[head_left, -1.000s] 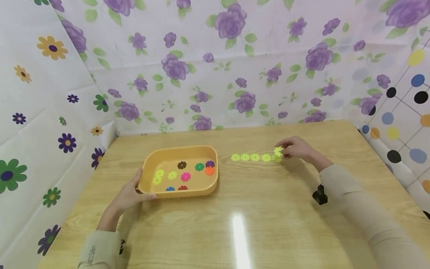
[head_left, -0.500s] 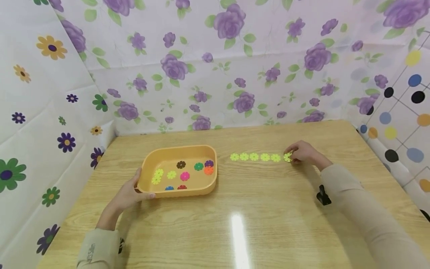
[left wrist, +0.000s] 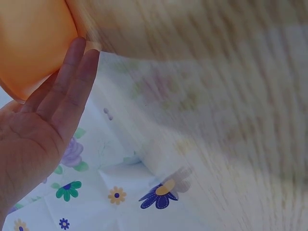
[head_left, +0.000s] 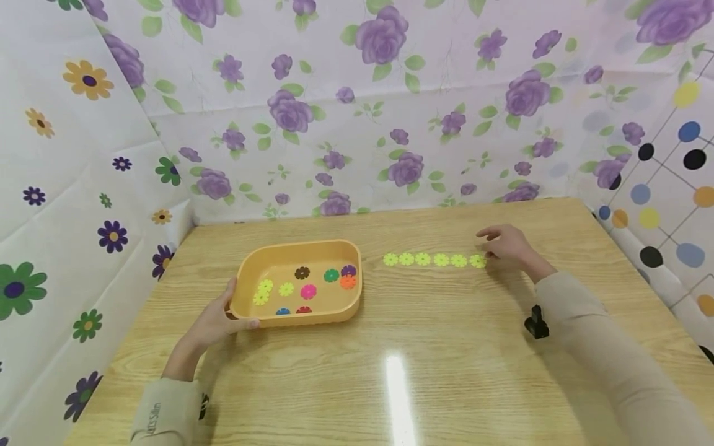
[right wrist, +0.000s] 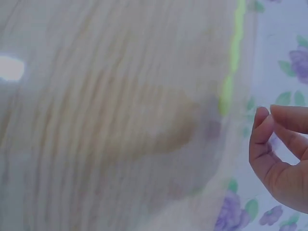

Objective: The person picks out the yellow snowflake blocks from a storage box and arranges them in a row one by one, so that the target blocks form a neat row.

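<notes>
A yellow-orange plastic basin [head_left: 312, 319] stands on the table, holding several flower-shaped discs in yellow, brown, pink, green, purple, orange, blue and red. My left hand [head_left: 209, 322] holds its near left corner, thumb along the front wall and fingers against the left side; in the left wrist view, fairly straight fingers [left wrist: 72, 82] touch the basin wall [left wrist: 38, 43]. Right of the basin lies a row of several yellow flower discs [head_left: 422, 259]. Just beyond the row's right end hovers my right hand [head_left: 506, 244], its fingers loosely bent and holding nothing.
The wooden table [head_left: 446, 347] ends at a back wall of purple-flowered cloth [head_left: 346, 124]. Patterned cloths also hang at the left and right sides. A small black object [head_left: 537, 323] shows beside the right sleeve.
My right hand brought a yellow disc down to the row's right end, let it go and lifted its fingers slightly. The left hand and basin stay in place.
</notes>
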A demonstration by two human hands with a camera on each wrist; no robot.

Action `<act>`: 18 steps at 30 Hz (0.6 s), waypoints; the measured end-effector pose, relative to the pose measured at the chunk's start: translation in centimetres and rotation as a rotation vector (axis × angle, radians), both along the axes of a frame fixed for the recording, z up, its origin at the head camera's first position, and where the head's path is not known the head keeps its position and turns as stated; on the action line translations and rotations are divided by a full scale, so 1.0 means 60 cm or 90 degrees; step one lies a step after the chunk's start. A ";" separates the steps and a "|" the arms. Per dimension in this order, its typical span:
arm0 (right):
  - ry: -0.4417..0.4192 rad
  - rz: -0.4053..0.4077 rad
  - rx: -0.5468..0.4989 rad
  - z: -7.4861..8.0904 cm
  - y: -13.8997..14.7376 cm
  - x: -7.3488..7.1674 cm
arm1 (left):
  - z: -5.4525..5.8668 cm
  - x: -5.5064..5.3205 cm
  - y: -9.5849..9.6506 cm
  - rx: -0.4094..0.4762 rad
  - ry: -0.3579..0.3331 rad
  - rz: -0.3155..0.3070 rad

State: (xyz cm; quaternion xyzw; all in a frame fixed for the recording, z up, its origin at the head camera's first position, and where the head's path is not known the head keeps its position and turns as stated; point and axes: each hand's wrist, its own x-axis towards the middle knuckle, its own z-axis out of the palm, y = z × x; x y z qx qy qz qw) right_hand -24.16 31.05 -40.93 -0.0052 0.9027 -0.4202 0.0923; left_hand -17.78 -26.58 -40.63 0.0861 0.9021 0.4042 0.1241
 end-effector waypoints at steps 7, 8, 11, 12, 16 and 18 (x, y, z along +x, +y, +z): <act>0.001 0.012 -0.069 0.022 -0.027 0.005 | -0.003 0.000 -0.001 0.009 0.003 -0.003; 0.000 0.014 -0.076 0.024 -0.031 0.005 | -0.002 0.000 -0.001 0.010 0.001 -0.002; 0.000 0.021 -0.096 0.028 -0.044 0.004 | -0.001 0.000 0.000 0.010 -0.002 -0.001; 0.000 0.024 -0.099 0.030 -0.048 0.004 | 0.000 0.000 0.000 0.011 -0.001 -0.003; -0.001 0.035 -0.119 0.037 -0.071 0.003 | 0.001 -0.001 0.001 0.012 0.001 -0.007; 0.001 0.040 -0.129 0.043 -0.084 0.002 | 0.001 -0.001 0.001 0.010 0.001 -0.007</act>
